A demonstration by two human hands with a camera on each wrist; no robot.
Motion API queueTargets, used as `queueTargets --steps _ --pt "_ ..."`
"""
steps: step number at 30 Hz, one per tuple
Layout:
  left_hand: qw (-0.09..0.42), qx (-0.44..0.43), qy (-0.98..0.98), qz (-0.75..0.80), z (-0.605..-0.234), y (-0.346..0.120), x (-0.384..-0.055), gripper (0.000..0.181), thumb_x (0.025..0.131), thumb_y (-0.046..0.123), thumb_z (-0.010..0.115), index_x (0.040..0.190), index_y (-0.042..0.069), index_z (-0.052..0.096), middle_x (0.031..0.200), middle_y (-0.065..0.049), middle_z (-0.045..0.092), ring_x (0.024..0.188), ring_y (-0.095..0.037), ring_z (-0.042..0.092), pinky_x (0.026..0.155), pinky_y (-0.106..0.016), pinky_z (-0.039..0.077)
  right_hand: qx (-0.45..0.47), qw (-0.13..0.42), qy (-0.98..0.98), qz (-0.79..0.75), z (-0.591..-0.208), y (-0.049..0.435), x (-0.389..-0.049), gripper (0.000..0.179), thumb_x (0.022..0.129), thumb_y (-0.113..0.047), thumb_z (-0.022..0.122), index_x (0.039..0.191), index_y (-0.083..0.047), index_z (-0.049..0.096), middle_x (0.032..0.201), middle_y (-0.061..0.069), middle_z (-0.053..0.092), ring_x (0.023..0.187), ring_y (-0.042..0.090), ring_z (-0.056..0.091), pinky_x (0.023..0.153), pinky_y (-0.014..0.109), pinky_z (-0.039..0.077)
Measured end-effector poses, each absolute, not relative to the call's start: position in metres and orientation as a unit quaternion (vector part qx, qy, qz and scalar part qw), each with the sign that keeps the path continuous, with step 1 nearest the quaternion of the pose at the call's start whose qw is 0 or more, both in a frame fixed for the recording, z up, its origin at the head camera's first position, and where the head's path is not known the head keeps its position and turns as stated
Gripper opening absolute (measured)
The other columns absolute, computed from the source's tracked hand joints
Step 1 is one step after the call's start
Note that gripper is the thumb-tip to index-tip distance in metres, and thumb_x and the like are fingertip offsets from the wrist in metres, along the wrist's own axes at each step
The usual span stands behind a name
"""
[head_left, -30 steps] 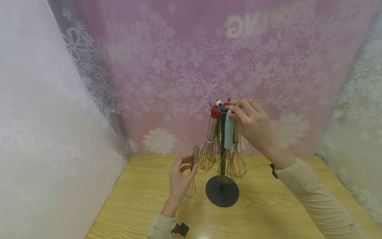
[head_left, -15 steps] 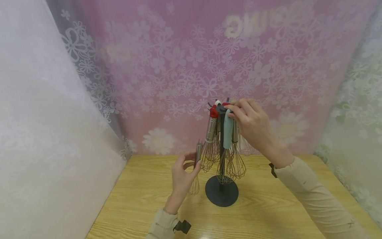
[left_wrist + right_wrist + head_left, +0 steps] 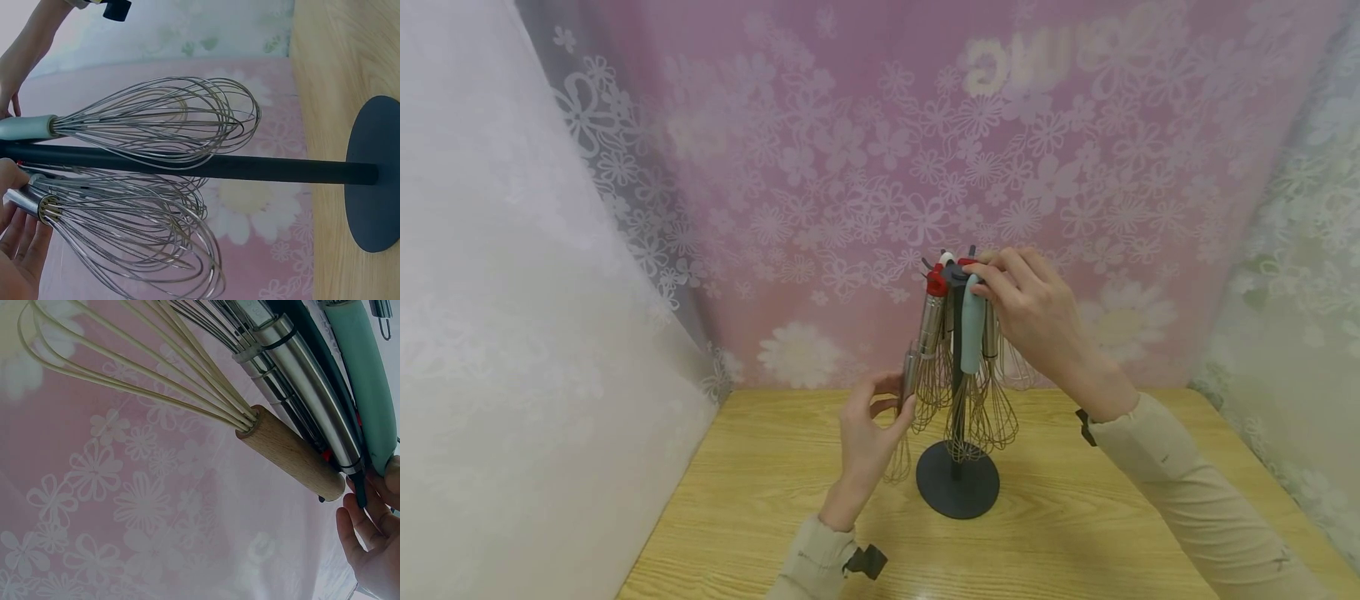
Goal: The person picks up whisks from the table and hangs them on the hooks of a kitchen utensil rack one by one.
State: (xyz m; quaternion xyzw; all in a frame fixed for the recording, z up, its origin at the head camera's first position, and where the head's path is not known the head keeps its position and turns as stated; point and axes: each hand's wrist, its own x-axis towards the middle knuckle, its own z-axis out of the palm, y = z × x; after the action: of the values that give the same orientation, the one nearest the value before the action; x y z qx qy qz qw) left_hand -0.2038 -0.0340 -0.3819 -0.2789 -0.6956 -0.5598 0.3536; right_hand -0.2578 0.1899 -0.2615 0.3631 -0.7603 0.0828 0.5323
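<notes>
My left hand (image 3: pixel 867 433) grips a small steel whisk (image 3: pixel 909 375) by its handle, just left of a black whisk stand (image 3: pixel 957 492). In the left wrist view its wire loops (image 3: pixel 144 237) overlap those of another whisk. My right hand (image 3: pixel 1041 312) is at the top of the stand, pinching the upper end of a mint-green whisk handle (image 3: pixel 972 333) that hangs there. Beside it hang a steel whisk with a red top (image 3: pixel 933 312) and, in the right wrist view, a wooden-handled whisk (image 3: pixel 290 453) and a steel-handled one (image 3: pixel 312 390).
The stand is on a wooden table (image 3: pixel 745 492). Behind it hangs a pink flowered curtain (image 3: pixel 850 183), with pale sheets (image 3: pixel 550 333) at the left and right. Several whisks crowd the stand's hooks.
My left hand has moved right and slightly up with the small steel whisk, bringing it up against the red-topped whisk in the head view. My right hand stays at the stand's top.
</notes>
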Motion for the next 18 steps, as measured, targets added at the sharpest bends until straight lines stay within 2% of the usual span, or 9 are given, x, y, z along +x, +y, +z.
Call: queueTargets --steps 10,18 --pt "0.358 -0.291 -0.691 -0.557 -0.371 -0.027 -0.2 0.032 0.083 -0.013 0.075 0.113 -0.012 0.063 0.101 -0.024 0.067 0.092 -0.038 0.067 0.073 -0.041 0.064 0.362 0.538 -0.756 0.082 -0.261 0.188 -0.255 0.027 0.101 -0.015 0.061 0.112 0.007 0.071 0.1 0.02 0.063 0.087 0.037 0.056 0.072 0.043 0.053" --pt "0.361 -0.295 -0.685 -0.56 -0.374 -0.022 -0.214 0.032 0.083 -0.011 0.076 0.113 -0.011 0.065 0.1 -0.024 0.068 0.09 -0.036 0.068 0.072 -0.037 0.064 0.355 0.533 -0.765 0.067 -0.259 0.188 -0.252 0.035 0.106 -0.021 0.052 0.112 0.008 0.071 0.101 0.021 0.064 0.088 0.037 0.057 0.074 0.043 0.053"
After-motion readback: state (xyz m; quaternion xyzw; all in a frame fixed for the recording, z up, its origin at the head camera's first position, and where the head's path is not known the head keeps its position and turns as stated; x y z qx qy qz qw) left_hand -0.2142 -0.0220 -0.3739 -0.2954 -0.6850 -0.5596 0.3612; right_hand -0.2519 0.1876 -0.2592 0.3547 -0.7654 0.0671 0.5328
